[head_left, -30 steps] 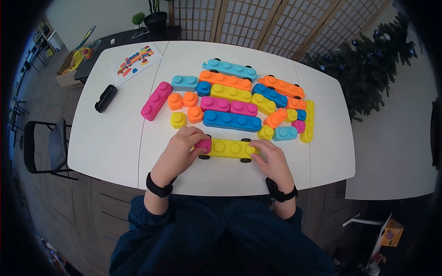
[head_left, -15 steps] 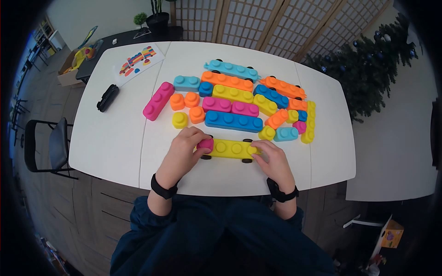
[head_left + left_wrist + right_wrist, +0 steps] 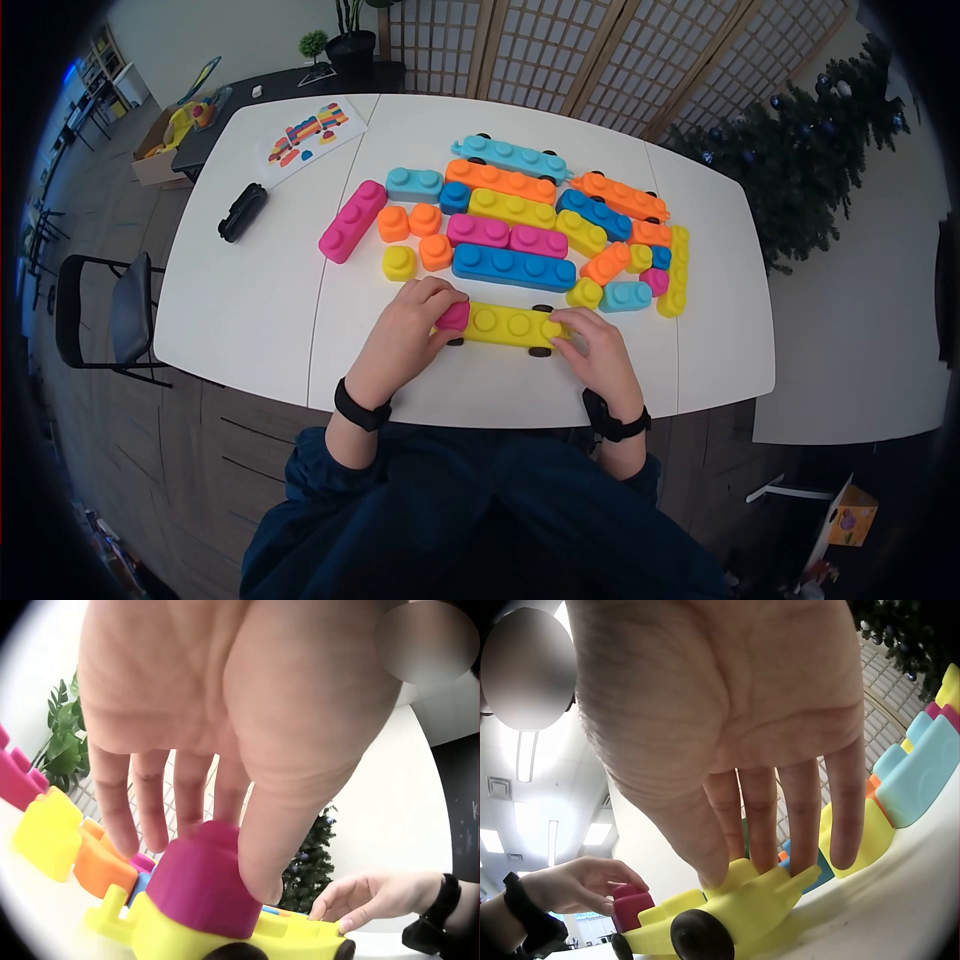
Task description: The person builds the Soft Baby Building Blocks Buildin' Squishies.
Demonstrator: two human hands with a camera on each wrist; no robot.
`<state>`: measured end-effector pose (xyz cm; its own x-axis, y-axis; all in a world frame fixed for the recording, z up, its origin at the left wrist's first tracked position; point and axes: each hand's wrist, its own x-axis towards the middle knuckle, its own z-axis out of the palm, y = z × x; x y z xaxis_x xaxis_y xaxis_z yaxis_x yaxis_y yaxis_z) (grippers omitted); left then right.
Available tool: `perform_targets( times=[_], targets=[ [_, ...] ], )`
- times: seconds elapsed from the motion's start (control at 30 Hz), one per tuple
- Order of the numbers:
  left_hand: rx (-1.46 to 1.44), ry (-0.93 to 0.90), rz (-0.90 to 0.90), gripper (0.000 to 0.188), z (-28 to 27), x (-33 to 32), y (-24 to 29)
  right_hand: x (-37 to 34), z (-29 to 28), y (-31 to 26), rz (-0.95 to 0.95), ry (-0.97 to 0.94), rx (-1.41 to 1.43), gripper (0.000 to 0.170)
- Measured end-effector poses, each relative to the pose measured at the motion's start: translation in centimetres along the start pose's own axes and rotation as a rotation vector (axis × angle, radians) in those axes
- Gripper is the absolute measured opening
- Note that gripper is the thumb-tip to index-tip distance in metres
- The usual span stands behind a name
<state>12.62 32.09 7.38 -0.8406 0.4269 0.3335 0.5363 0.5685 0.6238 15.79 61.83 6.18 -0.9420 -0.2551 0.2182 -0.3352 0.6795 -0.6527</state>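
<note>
My left hand (image 3: 402,330) pinches a small magenta block (image 3: 206,889) between thumb and fingers. That block sits on the left end of a long yellow wheeled base (image 3: 503,325), which has black wheels (image 3: 702,934) and lies near the table's front edge. At the base's other end, my right hand (image 3: 603,360) holds it, thumb on the near side and fingertips on the far side. Bare yellow studs show between the two hands. Just beyond the base lies a long blue block (image 3: 513,268).
Behind lie several loose blocks, with a turquoise wheeled base (image 3: 512,157) and an orange wheeled base (image 3: 622,196) at the back. On the left are a long magenta block (image 3: 352,222), a black case (image 3: 243,212) and a picture sheet (image 3: 313,138) on the white table (image 3: 240,320).
The head view has shifted slightly, so the table and blocks appear a little further right. Both hands keep the same hold on the magenta block and the yellow base.
</note>
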Motion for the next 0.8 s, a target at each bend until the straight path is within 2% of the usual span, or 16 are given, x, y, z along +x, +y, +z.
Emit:
perform_targets(
  times=[0.1,0.3,0.37,0.43,0.47,0.53,0.57,0.63,0.67,0.73,0.8],
  targets=[
    [-0.025,-0.02,-0.016,0.046,0.0,0.0,0.0,0.0,0.0,0.2,-0.008,0.0,-0.006,0.029],
    [-0.113,-0.015,-0.028,0.054,-1.7,0.0,-0.6,0.1,-0.2,0.2,-0.014,-0.007,0.004,0.029],
    [0.064,0.257,-0.078,0.06,-3.3,-0.2,-2.6,0.0,-0.2,0.2,-0.017,-0.007,0.004,0.029],
    [0.257,0.409,-0.234,0.058,-5.0,-0.4,-5.2,0.0,-0.2,0.3,-0.014,-0.012,0.005,0.029],
    [0.256,0.409,-0.232,0.058,-5.5,-0.3,-6.7,0.1,-0.2,0.3,-0.013,-0.01,0.004,0.029],
    [0.42,0.429,-0.38,0.06,-6.2,-0.2,-9.6,0.1,-0.1,0.3,-0.013,-0.022,-0.009,0.029],
    [0.419,0.431,-0.379,0.06,-6.4,-0.2,-10.9,0.0,-0.1,0.3,-0.015,-0.021,-0.01,0.029],
    [0.426,0.277,-0.438,0.058,-6.5,0.1,-12.8,0.0,0.0,0.3,0.009,-0.021,-0.002,0.029],
    [0.425,0.28,-0.436,0.058,-6.6,0.3,-13.5,0.1,-0.1,0.2,0.007,-0.019,-0.004,0.029],
    [0.425,0.16,-0.536,0.051,-6.6,0.9,-14.0,0.1,-0.1,0.0,0.034,-0.031,0.017,0.031],
    [0.413,0.162,-0.542,0.045,-6.7,1.0,-13.8,0.0,-0.1,0.0,0.032,-0.028,0.017,0.031]
  ],
)
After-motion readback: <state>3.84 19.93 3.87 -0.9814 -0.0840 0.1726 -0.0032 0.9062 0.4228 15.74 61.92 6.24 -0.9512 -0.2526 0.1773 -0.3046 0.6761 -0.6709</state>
